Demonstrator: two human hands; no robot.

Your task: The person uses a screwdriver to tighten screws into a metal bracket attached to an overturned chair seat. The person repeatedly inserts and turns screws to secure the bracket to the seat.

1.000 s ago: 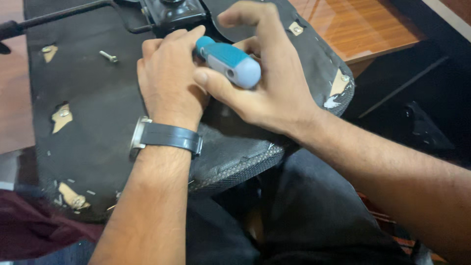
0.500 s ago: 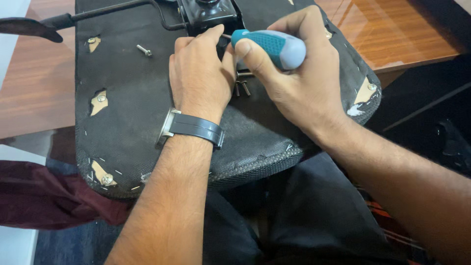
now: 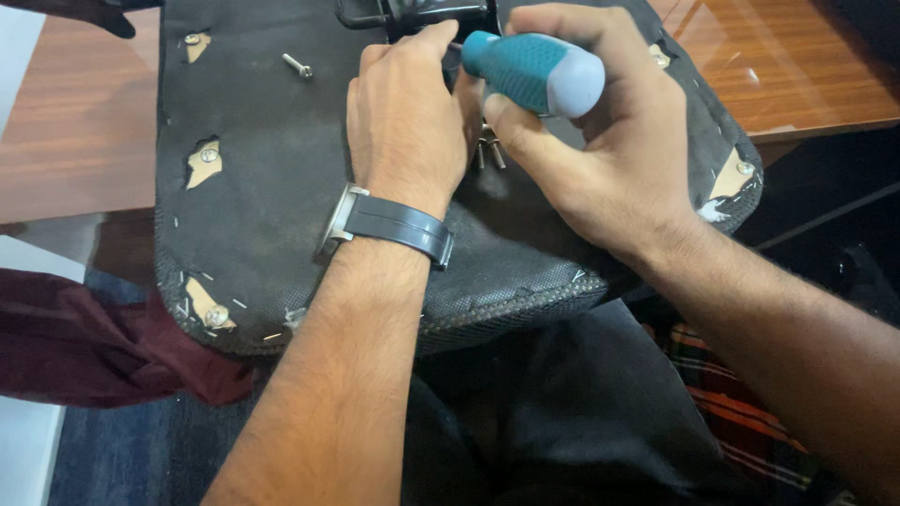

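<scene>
Down in the head view, we see our right hand (image 3: 600,159) wrapped closed around a screwdriver with a teal and pale grey plastic handle (image 3: 534,70), its grey butt toward us and its front end aimed up toward a black metal bracket (image 3: 412,14) at the top edge of the frame. Our left hand (image 3: 408,117), with a dark grey strap wristwatch (image 3: 389,225) on the wrist, lies palm down just beside the handle, fingers curled toward the bracket; whether they pinch anything we cannot tell, since the fingertips are hidden. Both hands rest over the underside of a black fabric-covered chair seat pad (image 3: 272,187), torn in spots so that pale wood shows. The pad leans from our lap onto a glossy brown wooden table (image 3: 797,75). A loose silver screw (image 3: 297,65) lies on the pad, well left of our left hand, and what look like two or three more short bolts (image 3: 489,150) sit between our hands. A maroon cloth (image 3: 84,347) lies at lower left.
</scene>
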